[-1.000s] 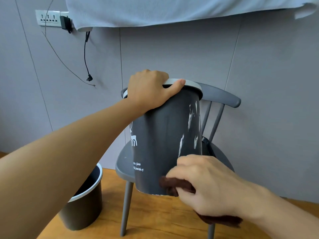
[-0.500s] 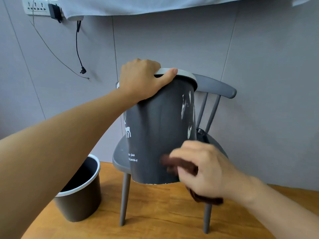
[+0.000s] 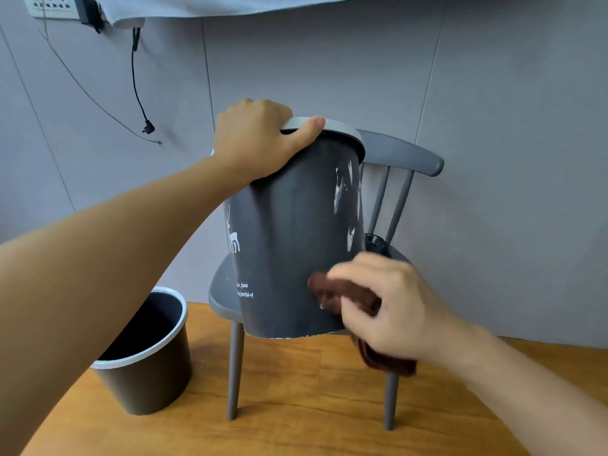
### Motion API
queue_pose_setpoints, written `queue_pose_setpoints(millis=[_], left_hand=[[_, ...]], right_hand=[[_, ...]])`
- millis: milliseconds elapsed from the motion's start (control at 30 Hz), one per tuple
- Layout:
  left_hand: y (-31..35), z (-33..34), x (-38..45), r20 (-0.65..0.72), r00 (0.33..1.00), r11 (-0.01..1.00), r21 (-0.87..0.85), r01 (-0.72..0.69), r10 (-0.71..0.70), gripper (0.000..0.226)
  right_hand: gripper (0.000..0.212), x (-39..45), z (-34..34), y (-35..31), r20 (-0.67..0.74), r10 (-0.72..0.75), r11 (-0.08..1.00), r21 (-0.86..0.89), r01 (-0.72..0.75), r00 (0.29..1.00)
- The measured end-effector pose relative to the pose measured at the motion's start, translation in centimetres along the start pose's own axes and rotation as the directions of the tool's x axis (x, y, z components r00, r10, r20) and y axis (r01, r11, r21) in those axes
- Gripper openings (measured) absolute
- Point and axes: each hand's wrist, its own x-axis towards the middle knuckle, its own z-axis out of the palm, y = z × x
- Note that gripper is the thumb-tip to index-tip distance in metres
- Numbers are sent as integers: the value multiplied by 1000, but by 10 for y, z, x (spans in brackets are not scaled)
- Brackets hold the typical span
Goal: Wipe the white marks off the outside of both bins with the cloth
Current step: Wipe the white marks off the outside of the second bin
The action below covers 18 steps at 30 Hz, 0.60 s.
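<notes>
The dark grey bin [image 3: 296, 245], tilted and held up in front of the grey chair [image 3: 404, 153], has a pale rim gripped by the left hand [image 3: 260, 139] and white smears [image 3: 345, 192] down its right side, while the right hand [image 3: 391, 307] presses a bunched brown cloth [image 3: 332, 291] against its lower wall. A white deer figure [image 3: 233, 236] and small script, too small to read, sit on its left side. A second bin [image 3: 148, 353] stands on the wooden floor [image 3: 296, 406] to the left, and a socket strip [image 3: 49, 6] and cable [image 3: 136, 80] hang on the far wall.

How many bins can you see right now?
2. One bin is held by its rim in the left hand, in front of the chair; the other bin stands on the floor, lower left.
</notes>
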Motion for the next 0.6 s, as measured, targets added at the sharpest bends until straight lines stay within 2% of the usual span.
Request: queue_pose_setpoints(millis=[67,133,167,267,333,400,533,600], left_hand=[[0,0,0,-9,1000,1000,-4,6,-7,70],[1,-1,0,-10,1000,1000,6,7,-7,70],[2,-1,0,-5,1000,1000,9,7,-7,70],[2,-2,0,3,1000,1000,7,8,-8,70],[2,-2,-1,10,1000,1000,10,6,-6,70],[2,-3,-1,10,1000,1000,6,3,-3,70],[4,-4,-2,8,1000,1000,-4,1,-1,69],[8,-4,-3,5,1000,1000,-3,-8,8,68]], right_hand=[[21,-20,5,-5,107,-14,1000,17,12,994],[22,-28,4,-7,126,-6,1000,30,3,992],[22,-27,2,-6,84,8,999,53,-12,996],[24,-14,-7,1,-181,103,993,76,-90,978],[26,-5,-6,5,-255,160,987,45,-154,953],[26,-7,0,1,-203,161,987,57,-152,966],[22,-29,9,-12,86,42,998,46,-46,995],[22,-28,5,-14,88,44,995,89,-51,995]])
